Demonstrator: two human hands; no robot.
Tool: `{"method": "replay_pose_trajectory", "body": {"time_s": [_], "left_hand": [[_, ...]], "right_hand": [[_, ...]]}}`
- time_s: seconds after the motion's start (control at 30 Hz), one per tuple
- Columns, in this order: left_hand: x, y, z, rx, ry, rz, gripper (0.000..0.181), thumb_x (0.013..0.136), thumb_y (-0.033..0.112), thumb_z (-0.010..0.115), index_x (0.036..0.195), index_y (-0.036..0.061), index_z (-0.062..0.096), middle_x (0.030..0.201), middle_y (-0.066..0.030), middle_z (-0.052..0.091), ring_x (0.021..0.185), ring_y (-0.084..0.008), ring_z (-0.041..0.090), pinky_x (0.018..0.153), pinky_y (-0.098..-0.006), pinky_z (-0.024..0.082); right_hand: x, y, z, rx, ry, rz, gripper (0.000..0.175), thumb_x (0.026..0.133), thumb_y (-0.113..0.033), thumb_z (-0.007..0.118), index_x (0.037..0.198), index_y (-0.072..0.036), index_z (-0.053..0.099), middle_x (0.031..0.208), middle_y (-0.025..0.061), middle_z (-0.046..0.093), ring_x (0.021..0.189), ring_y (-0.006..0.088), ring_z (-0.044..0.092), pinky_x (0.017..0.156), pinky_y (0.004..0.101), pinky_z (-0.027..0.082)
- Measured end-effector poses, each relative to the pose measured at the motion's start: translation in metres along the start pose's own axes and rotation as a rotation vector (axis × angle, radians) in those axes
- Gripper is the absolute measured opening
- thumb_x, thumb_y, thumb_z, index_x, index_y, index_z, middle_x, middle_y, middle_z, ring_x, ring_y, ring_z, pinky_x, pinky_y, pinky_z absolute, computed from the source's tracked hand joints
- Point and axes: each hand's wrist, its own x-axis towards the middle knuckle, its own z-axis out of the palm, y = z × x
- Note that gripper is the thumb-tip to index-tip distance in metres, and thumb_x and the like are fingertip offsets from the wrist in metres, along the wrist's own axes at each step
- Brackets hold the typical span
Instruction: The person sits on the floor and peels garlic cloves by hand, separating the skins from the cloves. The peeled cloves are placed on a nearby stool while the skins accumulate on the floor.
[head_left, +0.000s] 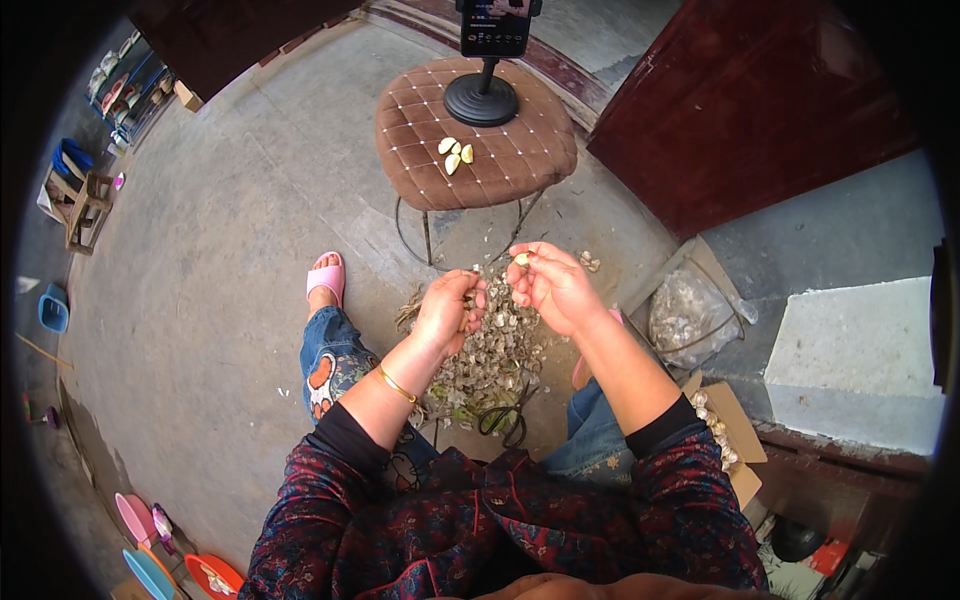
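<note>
My right hand (559, 289) pinches a pale garlic clove (522, 259) between thumb and fingers, above a heap of papery garlic skins (491, 352) on the floor. Level with it on the other side, my left hand (451, 309) is curled, a gold bangle (396, 384) on its wrist. Its fingers hide whatever may be inside. Several peeled garlic cloves (452, 163) lie together on a brown quilted stool seat (420, 105) in front of me. Black-handled scissors (504, 424) rest at the near edge of the heap, beside some green leaves (465, 412).
A phone (493, 30) stands on a round black base (481, 100) on the stool. To my right are a clear plastic bag (686, 311), a cardboard box (731, 416) of garlic bulbs (712, 427) and a dark red door (742, 112). Coloured basins (214, 574) sit at lower left.
</note>
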Motion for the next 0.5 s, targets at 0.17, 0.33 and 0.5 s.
{"method": "replay_pose_trajectory", "body": {"time_s": [0.17,0.33,0.5], "left_hand": [[-0.001,-0.002,0.003,0.065,-0.004,0.053,0.01,0.09,0.013,0.045,0.089,0.0059,0.051,0.065,-0.0044,0.051,0.046,-0.0105,0.039,0.04,-0.0226,0.03],[-0.002,-0.004,0.002,0.197,-0.14,0.116,0.013,0.092,0.016,0.046,0.089,0.0065,0.053,0.065,-0.0032,0.052,0.047,-0.0095,0.039,0.041,-0.0222,0.03],[-0.008,-0.002,0.007,0.328,-0.272,0.191,0.02,0.095,0.023,0.044,0.088,0.0079,0.055,0.066,-0.0007,0.052,0.051,-0.006,0.041,0.043,-0.0196,0.031]], "right_hand": [[0.004,0.003,-0.012,-0.001,-0.091,-0.001,0.012,0.095,-0.013,0.046,0.1,-0.003,0.051,0.068,0.0009,0.046,0.055,0.0075,0.041,0.047,0.0214,0.034],[0.006,0.006,-0.013,-0.073,-0.105,0.007,0.009,0.095,-0.012,0.047,0.097,-0.005,0.052,0.066,-0.0021,0.044,0.052,0.0031,0.036,0.043,0.0176,0.028],[0.008,0.012,-0.015,-0.236,-0.079,0.01,0.009,0.094,-0.012,0.048,0.097,-0.006,0.054,0.067,-0.0024,0.046,0.052,0.0025,0.036,0.042,0.0176,0.028]]}}
